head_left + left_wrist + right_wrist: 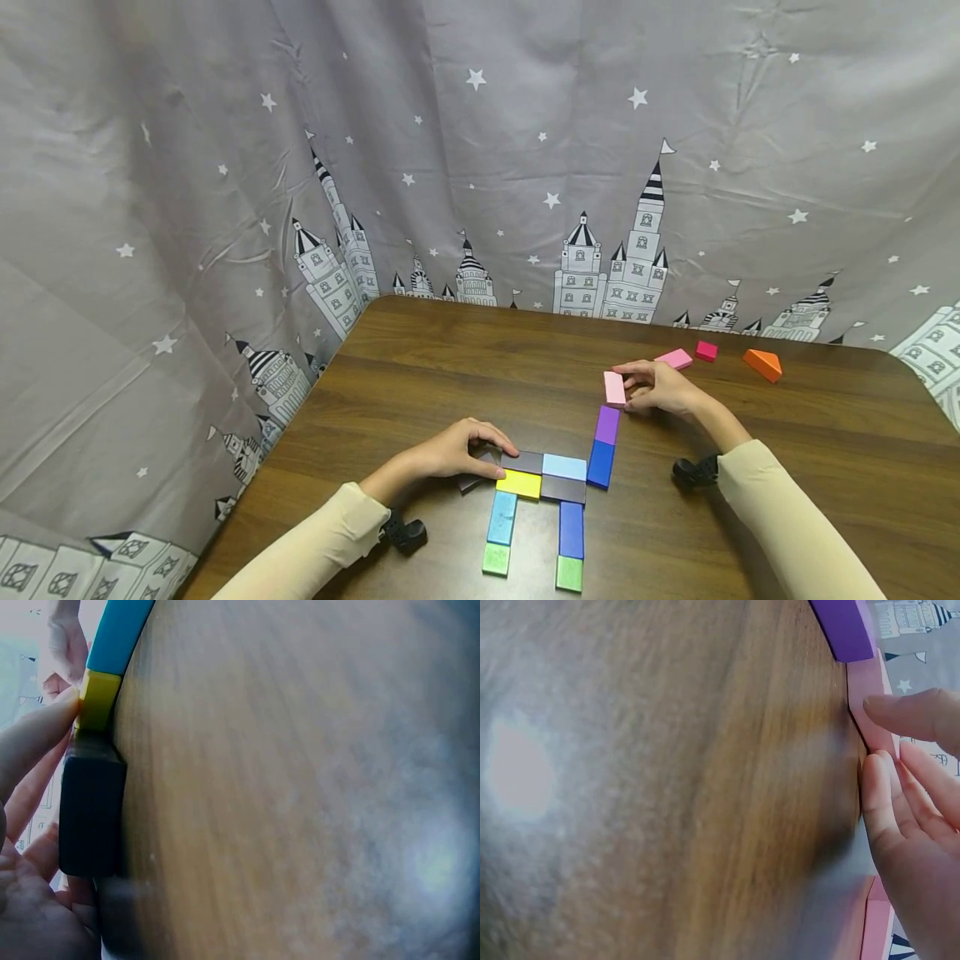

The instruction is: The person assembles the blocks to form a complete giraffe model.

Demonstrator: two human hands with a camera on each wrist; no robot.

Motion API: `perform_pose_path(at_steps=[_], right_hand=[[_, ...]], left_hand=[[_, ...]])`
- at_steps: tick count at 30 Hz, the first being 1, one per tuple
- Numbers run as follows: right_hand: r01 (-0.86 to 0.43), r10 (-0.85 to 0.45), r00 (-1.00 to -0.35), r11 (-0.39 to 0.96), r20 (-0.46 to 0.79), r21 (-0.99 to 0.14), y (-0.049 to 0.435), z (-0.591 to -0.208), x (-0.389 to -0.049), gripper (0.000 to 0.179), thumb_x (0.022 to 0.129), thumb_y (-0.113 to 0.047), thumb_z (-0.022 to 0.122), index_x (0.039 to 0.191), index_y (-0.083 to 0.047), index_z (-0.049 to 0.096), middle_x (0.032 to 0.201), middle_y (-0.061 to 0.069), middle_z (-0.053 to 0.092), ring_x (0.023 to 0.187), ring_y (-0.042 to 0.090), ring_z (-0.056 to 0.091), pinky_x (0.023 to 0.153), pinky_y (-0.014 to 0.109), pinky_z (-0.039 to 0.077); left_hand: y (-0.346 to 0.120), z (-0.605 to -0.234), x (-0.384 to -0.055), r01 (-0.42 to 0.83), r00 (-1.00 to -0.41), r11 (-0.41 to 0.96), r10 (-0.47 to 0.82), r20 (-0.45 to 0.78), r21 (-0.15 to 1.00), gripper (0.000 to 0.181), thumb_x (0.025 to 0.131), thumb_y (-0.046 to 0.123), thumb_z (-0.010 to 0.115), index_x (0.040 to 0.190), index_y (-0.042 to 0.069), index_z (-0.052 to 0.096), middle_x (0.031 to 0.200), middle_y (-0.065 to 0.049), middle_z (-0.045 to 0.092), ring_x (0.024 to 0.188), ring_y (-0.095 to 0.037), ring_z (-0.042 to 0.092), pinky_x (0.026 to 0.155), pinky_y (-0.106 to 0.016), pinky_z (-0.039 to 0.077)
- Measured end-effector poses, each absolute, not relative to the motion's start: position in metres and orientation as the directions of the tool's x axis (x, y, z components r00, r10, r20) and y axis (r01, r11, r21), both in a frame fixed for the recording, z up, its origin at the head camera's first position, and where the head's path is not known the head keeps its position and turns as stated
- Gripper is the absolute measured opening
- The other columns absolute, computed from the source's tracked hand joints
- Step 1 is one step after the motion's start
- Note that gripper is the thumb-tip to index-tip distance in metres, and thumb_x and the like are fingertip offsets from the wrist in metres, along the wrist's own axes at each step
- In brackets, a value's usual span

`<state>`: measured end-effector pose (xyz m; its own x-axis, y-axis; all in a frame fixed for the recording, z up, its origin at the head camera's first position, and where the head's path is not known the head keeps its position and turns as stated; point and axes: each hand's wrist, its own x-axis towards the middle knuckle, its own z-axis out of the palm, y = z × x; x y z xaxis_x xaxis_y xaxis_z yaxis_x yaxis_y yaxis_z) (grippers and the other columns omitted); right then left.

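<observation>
My right hand (660, 390) pinches a pink block (614, 388) just beyond the upper end of a purple block (607, 425). In the right wrist view, the thumb and fingers lie against this pink block (868, 694), close to the purple block (847, 630). My left hand (459, 448) rests at the left end of the block figure. Its thumb touches the yellow block (519, 484), and a fingertip reaches the dark grey block (522, 462). Another dark block (470, 482) lies partly hidden under that hand; a dark block (94, 814) also shows in the left wrist view.
Light blue (564, 467), blue (571, 530) and green blocks (569, 573) form the rest of the figure. Beyond my right hand lie another pink block (674, 359), a red block (707, 351) and an orange triangular block (764, 365). A curtain (480, 167) hangs behind the wooden table (450, 350).
</observation>
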<state>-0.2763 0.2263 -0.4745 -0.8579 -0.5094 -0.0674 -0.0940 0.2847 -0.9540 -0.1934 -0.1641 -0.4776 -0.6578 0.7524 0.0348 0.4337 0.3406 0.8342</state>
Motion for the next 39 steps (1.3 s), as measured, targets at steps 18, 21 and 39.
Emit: perform_pose_path(at_steps=[18, 21, 39], right_hand=[[-0.178, -0.394, -0.918, 0.326, 0.038, -0.928, 0.22, -0.479, -0.269, 0.047, 0.085, 0.002, 0.075, 0.125, 0.019, 0.057, 0.099, 0.024, 0.068, 0.087, 0.01, 0.061, 0.073, 0.016, 0.047], [-0.188, -0.387, -0.921, 0.334, 0.047, -0.924, 0.218, -0.479, -0.268, 0.046, 0.084, 0.003, 0.075, 0.124, 0.019, 0.057, 0.099, 0.025, 0.068, 0.087, 0.012, 0.061, 0.073, 0.016, 0.048], [-0.181, -0.374, -0.926, 0.326, 0.05, -0.928, 0.216, -0.48, -0.265, 0.045, 0.082, 0.003, 0.078, 0.121, 0.018, 0.06, 0.108, 0.027, 0.065, 0.094, 0.022, 0.061, 0.077, 0.017, 0.049]], left_hand=[[-0.163, -0.478, -0.195, 0.447, -0.652, 0.343, 0.757, 0.039, 0.826, 0.029, 0.087, 0.016, 0.079, 0.115, 0.007, 0.075, 0.116, -0.001, 0.07, 0.114, -0.012, 0.059, 0.102, -0.031, 0.043], [-0.164, -0.478, -0.195, 0.446, -0.65, 0.339, 0.759, 0.039, 0.828, 0.029, 0.088, 0.016, 0.079, 0.115, 0.007, 0.074, 0.116, -0.001, 0.07, 0.114, -0.012, 0.059, 0.102, -0.032, 0.044], [-0.165, -0.48, -0.194, 0.446, -0.658, 0.345, 0.752, 0.041, 0.826, 0.029, 0.087, 0.017, 0.079, 0.115, 0.008, 0.075, 0.116, 0.0, 0.071, 0.113, -0.012, 0.059, 0.101, -0.032, 0.043]])
